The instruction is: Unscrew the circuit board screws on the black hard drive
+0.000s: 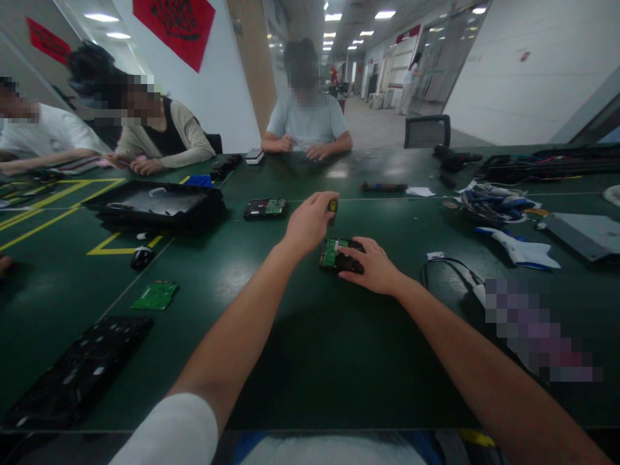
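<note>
At the left of the green table [310, 368], a loose green circuit board [155, 295] is laid flat; farther off, a second drive [265, 208] is set left of the hands. By the left hand [310, 223], a small yellow-and-black piece [332, 206] is pinched between closed fingers, its lower end not clearly shown. Just on the near side of those fingertips, and slightly to the right, the hard drive [332, 258] is placed on the table, its long axis laid roughly left to right, its green part turned leftward. Its right part is gripped by the right hand [372, 268], the nearer one, with the thumb along the near edge. Whether the drive is touched by the piece cannot be told. Farther right, a cable [453, 261] is seen.
</note>
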Available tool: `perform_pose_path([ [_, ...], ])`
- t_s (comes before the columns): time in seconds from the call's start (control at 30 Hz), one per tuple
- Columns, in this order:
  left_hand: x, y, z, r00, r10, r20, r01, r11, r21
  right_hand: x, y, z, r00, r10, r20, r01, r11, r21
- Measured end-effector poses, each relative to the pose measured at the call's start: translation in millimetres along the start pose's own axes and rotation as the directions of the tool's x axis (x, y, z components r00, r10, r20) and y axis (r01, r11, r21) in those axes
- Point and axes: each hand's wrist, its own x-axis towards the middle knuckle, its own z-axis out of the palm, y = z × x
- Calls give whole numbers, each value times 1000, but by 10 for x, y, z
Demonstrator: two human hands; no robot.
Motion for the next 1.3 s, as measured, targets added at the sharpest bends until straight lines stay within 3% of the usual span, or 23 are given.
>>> perform_pose_path([
  [0.2, -24, -63, 86, 997, -75, -36, 70, 992, -108, -13, -19, -27, 1000, -1, -1, 1, 1000, 14],
  [0.37, -11, -140, 115, 998, 22, -66, -38, 967, -253, -16, -10, -17, 1000, -6, -7, 6, 1000, 13],
  [0.5, 10, -124, 77, 992, 87, -87, -104, 971, -216, -7, -3, 0, 1000, -4, -5, 4, 1000, 4],
  [0.67, 16, -120, 55, 993, 62, -97, -75, 989, -128, 0, 2, 12, 1000, 2, -2, -2, 1000, 1],
  [0.8, 3, -123, 91, 994, 80, -68, -93, 975, -203, -5, 3, 8, 1000, 6, 10, -6, 1000, 6],
  [1.03, -15, -106, 193, 994, -47, -101, 7, 929, -371, -13, -19, -11, 1000, 14, 5, -14, 1000, 13],
  [1.17, -7, -93, 134, 994, -12, -108, -22, 952, -307, -14, -24, -21, 1000, 3, 0, -3, 1000, 12],
  [1.3, 0, -87, 71, 979, -2, -202, -25, 991, -131, -11, -13, -16, 1000, 1, 2, -1, 1000, 12],
])
